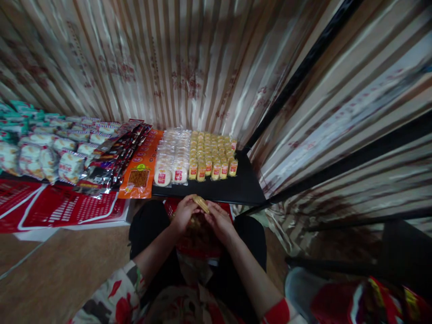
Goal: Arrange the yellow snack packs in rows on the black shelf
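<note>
Between my two hands is a small yellowish wrapped snack [201,204], held just in front of the black shelf's edge. My left hand [185,212] pinches its left end, and my right hand [218,219] grips its right end. Below the hands, between my knees, a red container [194,247] shows partly; its contents are dim and mostly hidden by my hands. Ahead on the black shelf [249,180] stand rows of small yellow snack packs [216,170], with round white wrapped crackers [162,177] beside them on the left.
Left of the crackers lie an orange snack bag [139,175], dark red packets [101,173] and white snack bags [70,166]. Black poles [303,67] slant up at the right before a striped curtain [189,58]. Red packages [371,297] lie at the lower right.
</note>
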The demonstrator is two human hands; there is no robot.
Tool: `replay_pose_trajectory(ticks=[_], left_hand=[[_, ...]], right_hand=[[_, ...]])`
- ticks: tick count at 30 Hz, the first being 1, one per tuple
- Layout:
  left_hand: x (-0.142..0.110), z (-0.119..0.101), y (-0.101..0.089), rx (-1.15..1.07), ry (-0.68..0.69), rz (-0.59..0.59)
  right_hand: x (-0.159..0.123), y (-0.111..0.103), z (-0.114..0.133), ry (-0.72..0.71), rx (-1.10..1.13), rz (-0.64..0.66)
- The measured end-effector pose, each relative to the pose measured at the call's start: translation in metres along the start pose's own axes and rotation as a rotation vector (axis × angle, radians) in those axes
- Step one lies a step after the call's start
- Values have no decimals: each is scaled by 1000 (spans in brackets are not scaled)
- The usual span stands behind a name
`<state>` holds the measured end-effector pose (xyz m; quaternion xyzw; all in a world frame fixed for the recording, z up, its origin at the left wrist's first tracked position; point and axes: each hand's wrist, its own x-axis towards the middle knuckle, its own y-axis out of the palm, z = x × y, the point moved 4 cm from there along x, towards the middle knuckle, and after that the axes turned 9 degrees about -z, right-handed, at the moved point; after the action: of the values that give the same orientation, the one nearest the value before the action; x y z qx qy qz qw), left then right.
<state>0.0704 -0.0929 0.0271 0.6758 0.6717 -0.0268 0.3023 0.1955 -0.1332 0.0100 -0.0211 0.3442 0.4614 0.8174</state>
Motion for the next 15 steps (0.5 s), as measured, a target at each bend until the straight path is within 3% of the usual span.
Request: replay_pose_trajectory(ticks=[7, 11, 15], left_hand=[[-1, -4, 14, 7, -37, 48], [12, -3, 34, 178, 6, 1], [24, -4, 61, 231, 35, 26]], right_hand=[[3, -6, 1, -214, -18, -40], [7, -21, 9, -281, -86, -69], [9, -32, 36, -422, -223, -70]])
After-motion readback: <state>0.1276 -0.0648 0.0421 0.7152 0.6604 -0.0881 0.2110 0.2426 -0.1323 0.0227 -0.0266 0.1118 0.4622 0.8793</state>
